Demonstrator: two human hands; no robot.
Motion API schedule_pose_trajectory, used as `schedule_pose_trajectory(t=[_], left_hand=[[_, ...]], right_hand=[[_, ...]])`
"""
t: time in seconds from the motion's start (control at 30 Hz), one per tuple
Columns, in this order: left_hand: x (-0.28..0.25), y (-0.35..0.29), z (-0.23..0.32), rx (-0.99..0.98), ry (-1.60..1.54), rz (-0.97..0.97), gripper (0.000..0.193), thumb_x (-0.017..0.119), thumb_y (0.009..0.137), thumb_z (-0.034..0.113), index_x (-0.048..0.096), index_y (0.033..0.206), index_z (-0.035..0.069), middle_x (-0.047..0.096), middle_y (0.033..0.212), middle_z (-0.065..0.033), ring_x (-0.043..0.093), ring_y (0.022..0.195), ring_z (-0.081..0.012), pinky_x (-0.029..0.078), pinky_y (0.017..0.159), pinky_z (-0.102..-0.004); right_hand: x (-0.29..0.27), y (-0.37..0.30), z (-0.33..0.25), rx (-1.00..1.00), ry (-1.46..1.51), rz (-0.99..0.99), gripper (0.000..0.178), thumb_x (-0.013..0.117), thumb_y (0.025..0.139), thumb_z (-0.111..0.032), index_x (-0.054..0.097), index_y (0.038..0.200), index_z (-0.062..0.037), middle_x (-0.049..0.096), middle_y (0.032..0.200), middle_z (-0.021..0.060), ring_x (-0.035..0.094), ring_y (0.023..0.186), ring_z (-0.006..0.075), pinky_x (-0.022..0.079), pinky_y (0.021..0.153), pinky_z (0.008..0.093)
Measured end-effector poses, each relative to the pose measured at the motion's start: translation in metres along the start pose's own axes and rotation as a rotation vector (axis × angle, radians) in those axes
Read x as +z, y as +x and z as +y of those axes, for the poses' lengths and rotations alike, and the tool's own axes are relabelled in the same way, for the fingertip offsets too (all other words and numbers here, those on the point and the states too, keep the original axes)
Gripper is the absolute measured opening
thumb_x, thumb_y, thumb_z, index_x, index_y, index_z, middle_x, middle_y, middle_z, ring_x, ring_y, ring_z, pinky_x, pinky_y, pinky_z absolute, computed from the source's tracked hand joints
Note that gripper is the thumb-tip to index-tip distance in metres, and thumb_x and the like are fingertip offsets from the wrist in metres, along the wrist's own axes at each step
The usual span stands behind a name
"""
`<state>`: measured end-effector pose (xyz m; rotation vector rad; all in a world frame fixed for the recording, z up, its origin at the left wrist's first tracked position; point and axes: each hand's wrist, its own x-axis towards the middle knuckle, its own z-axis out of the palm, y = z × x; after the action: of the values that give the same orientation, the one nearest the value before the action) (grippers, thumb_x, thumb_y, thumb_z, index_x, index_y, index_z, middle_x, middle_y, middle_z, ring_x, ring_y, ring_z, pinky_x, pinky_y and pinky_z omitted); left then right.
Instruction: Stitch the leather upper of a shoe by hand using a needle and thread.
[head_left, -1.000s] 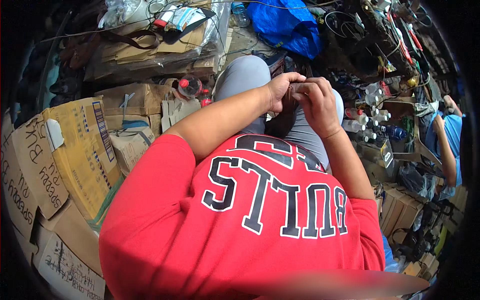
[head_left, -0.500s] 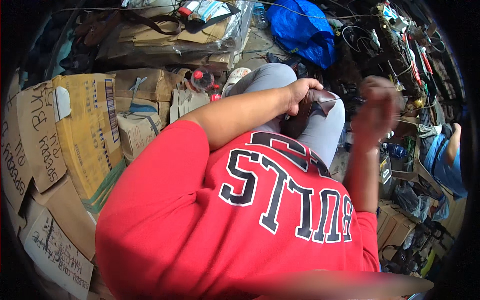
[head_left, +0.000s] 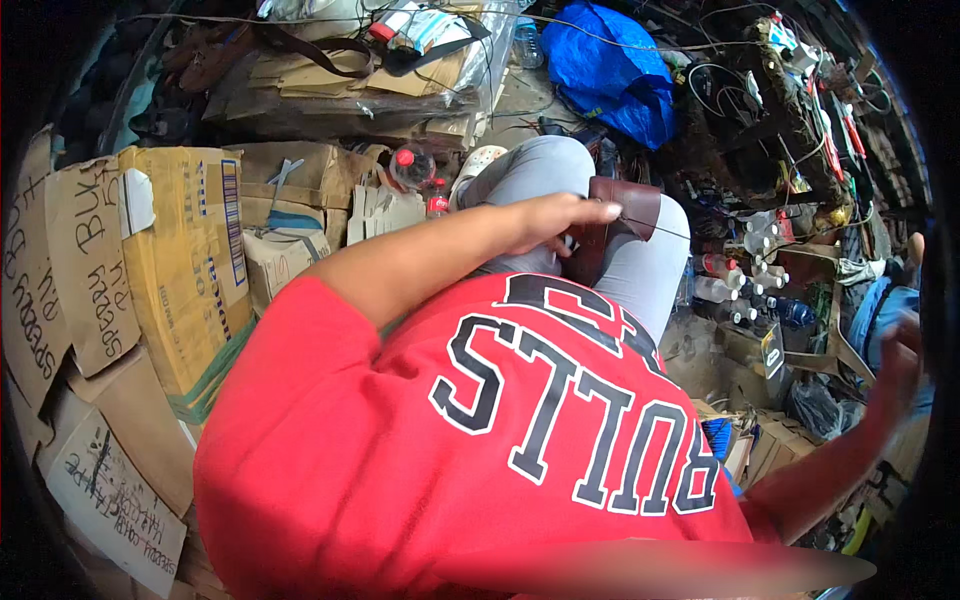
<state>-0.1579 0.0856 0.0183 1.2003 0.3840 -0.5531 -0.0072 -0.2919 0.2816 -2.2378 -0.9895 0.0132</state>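
In the head view, the person sits with knees raised in pale grey trousers [head_left: 535, 165], and a dark brown, smooth, leather-like piece [head_left: 641, 205] lies across the lap against the right knee. The left hand [head_left: 562, 216] is closed on its left edge, thumb pressed on top, I'd say to keep it steady, with the thigh seeming to serve as a support underneath. A thin dark thread [head_left: 668, 231] leads off the piece toward the right. The right hand [head_left: 900, 355] is far out on that side and blurred; I can't tell whether its fingers are wide or pinching, nor follow the thread that far. Perhaps the arm reaches out so to keep the strand taut.

As for writing, the red short-sleeved shirt [head_left: 330, 420] bears big black block letters edged in white, upside down from this angle. Over on the left, flattened-looking brown cardboard [head_left: 92, 270] carries thick dark hand lettering, a yellow cardboard carton [head_left: 180, 290] has blue print and a barcode-like panel, and a pale cardboard panel [head_left: 115, 505] shows handwritten lines, partly scribbled over.
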Motion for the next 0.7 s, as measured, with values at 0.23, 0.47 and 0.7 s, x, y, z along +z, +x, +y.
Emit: schedule_pose_trajectory(t=[0.23,0.47,0.7], left_hand=[[-0.018,-0.030,-0.009,0.131,0.237,-0.127,0.033,0.058,0.089,0.037,0.063,0.087,0.004,0.056,0.068,0.0021,0.050,0.064,-0.0065,0.040,0.058,-0.0230],[-0.052,-0.019,0.006,0.490,0.480,0.254,0.032,0.063,0.086,0.026,0.062,0.064,0.002,0.041,0.051,0.0046,0.038,0.053,-0.0047,0.032,0.048,-0.0257],[-0.035,-0.014,0.041,0.811,0.795,0.366,0.041,0.063,0.087,0.021,0.041,0.058,0.001,0.031,0.057,0.0012,0.031,0.056,-0.0079,0.028,0.049,-0.0288]], right_hand=[[0.137,-0.042,0.075,0.297,-0.450,-0.204,0.022,0.065,0.081,-0.022,0.065,0.082,-0.0006,0.054,0.071,0.0132,0.053,0.065,0.0264,0.041,0.061,0.0325],[0.157,-0.048,0.125,0.214,-0.519,-0.079,0.033,0.061,0.086,-0.027,0.049,0.070,-0.0005,0.048,0.070,0.0150,0.049,0.066,0.0347,0.038,0.057,0.0400],[0.155,-0.062,0.127,0.277,-0.421,0.043,0.031,0.067,0.082,-0.025,0.053,0.068,-0.0003,0.045,0.065,0.0122,0.045,0.057,0.0274,0.036,0.053,0.0355]])
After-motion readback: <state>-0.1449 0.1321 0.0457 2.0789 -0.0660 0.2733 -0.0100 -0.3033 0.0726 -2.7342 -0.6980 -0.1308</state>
